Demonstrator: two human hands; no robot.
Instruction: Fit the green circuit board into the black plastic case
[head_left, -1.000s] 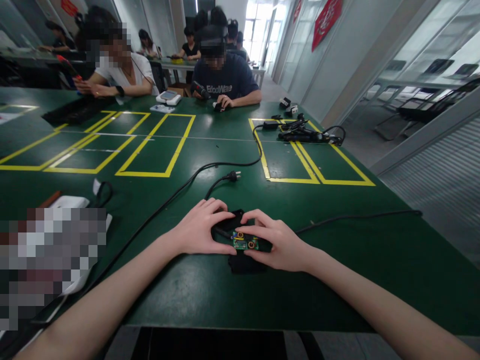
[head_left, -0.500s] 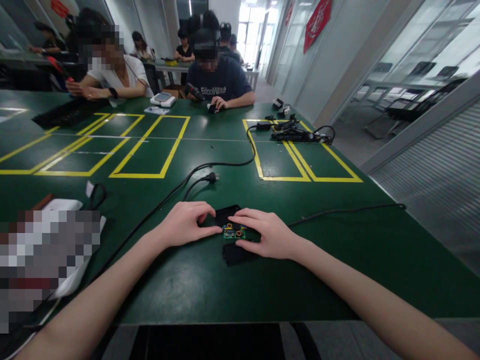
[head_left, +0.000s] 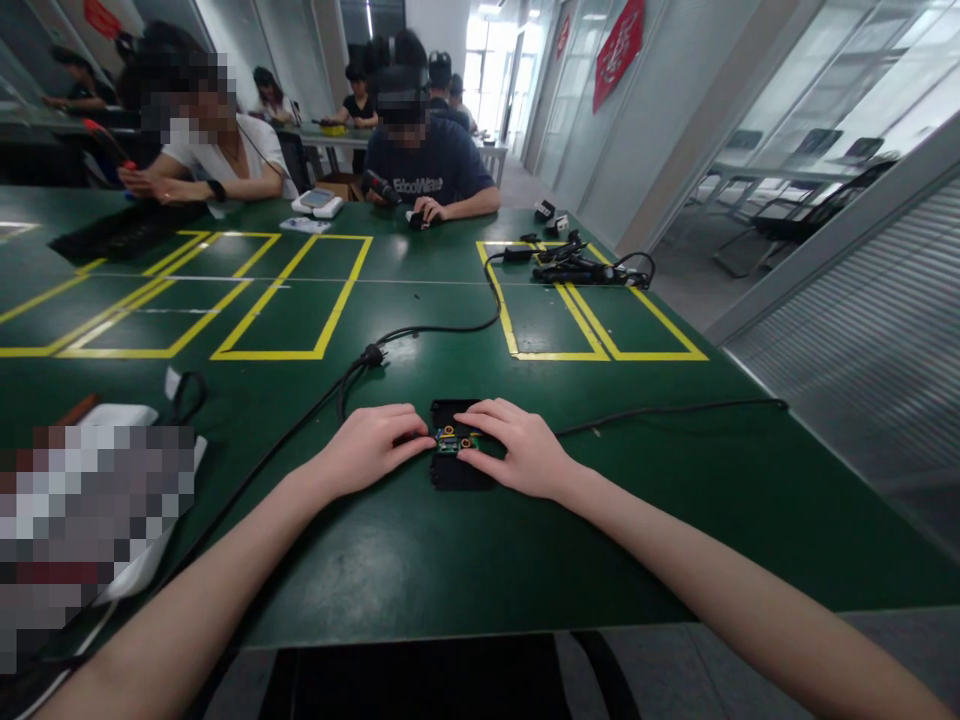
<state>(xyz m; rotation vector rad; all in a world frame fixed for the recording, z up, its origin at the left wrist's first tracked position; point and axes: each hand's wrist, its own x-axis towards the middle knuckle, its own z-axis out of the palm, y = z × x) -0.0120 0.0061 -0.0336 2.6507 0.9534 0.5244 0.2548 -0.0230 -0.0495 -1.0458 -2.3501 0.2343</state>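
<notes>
A small green circuit board (head_left: pixel 452 447) with copper-wound coils lies between my hands. One black plastic case half (head_left: pixel 444 410) is behind it, and the other half (head_left: pixel 459 476) is in front of it. My left hand (head_left: pixel 375 447) has its thumb and fingertips closed at the board's left end. Over the right end, my right hand (head_left: pixel 529 450) curls its fingers and thumb around the board's edges, partly covering it and both case halves. A black cord (head_left: pixel 667 408) runs off to the right from behind my right hand.
A black plug (head_left: pixel 373 355) and cable lie beyond my left hand. Black adapters and cords (head_left: pixel 581 268) are piled at the far right. White items, partly blurred, sit at the left (head_left: pixel 124 415). Two people work across the green table (head_left: pixel 360 570), which has yellow tape outlines.
The plug has shifted left against the longer cable. The board and case halves have moved slightly away from me, and the front half now lies closer to the board. Both hands keep their grip.
</notes>
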